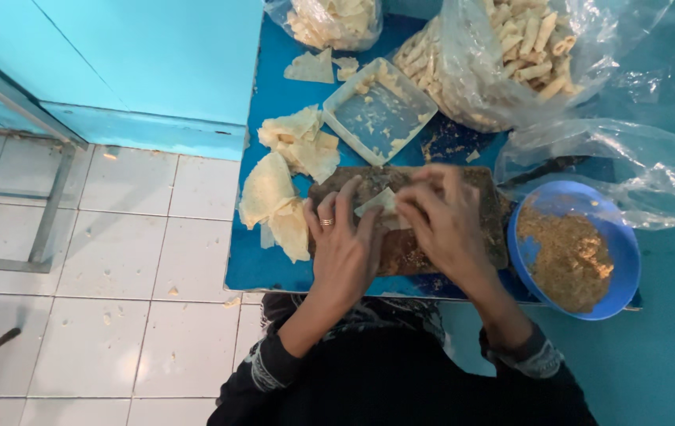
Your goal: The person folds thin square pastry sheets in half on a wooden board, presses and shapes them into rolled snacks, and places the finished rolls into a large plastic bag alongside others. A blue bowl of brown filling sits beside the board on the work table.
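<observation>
step in hand: rolling. left hand (345, 244) and right hand (444, 221), fingers pinched on the thin pale pastry sheet (381, 207), over the brown wooden board (408, 244); next move likely requires even pressure.

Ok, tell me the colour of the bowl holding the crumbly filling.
Blue. The round bowl sits by the right hand; the head view shows it best.

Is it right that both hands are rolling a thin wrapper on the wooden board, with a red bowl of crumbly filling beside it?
Not quite: the bowl is blue, not red, as the head view shows. Both hands, left hand and right hand, do work a wrapper on the wooden board.
</observation>
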`<state>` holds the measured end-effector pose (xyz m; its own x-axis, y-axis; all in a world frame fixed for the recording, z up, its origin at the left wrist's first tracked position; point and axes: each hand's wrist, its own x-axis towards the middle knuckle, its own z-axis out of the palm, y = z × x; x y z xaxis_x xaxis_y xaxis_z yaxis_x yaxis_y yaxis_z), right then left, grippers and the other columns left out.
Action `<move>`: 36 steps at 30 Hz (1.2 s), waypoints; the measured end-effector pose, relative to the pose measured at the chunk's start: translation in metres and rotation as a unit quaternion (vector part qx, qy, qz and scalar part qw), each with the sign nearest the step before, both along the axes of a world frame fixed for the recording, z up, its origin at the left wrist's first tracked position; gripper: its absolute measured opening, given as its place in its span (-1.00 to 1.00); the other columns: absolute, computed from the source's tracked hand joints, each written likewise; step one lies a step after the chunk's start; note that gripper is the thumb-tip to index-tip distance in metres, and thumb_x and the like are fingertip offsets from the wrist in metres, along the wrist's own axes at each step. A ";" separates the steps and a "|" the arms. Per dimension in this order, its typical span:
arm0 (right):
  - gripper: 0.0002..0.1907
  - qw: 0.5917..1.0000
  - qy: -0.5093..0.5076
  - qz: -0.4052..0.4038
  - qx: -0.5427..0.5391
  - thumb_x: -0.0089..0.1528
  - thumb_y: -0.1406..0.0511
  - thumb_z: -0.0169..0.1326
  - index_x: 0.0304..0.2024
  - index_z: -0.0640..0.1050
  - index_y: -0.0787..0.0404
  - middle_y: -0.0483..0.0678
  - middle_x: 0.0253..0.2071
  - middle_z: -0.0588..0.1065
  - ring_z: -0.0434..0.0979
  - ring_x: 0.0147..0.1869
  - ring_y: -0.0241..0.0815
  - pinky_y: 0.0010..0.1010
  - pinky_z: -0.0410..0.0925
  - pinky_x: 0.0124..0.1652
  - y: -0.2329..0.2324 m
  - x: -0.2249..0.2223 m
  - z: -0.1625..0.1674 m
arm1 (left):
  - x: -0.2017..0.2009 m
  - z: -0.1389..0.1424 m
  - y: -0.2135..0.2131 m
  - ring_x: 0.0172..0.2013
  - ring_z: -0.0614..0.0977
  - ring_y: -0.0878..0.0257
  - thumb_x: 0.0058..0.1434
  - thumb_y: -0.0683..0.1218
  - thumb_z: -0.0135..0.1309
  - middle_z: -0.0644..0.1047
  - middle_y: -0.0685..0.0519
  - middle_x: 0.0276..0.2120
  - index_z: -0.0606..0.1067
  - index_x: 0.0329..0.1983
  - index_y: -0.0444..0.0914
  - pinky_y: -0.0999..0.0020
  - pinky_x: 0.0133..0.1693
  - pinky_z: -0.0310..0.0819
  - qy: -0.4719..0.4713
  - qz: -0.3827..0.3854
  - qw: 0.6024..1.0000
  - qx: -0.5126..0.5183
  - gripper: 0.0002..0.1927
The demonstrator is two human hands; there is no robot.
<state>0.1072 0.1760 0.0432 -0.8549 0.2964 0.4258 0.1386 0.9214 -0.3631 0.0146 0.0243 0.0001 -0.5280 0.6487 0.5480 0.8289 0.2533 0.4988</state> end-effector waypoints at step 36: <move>-0.70 0.980 0.120 -0.123 0.100 0.29 0.53 0.11 0.06 0.65 0.28 0.17 -0.01 0.64 0.68 -0.04 0.04 -0.24 0.49 0.00 0.163 0.000 0.118 | 0.019 0.011 0.011 -0.02 0.47 -0.07 0.18 -0.15 0.08 0.47 -0.08 -0.18 0.52 -0.22 -0.28 -0.20 0.22 0.16 0.113 0.096 0.989 -0.015 -0.87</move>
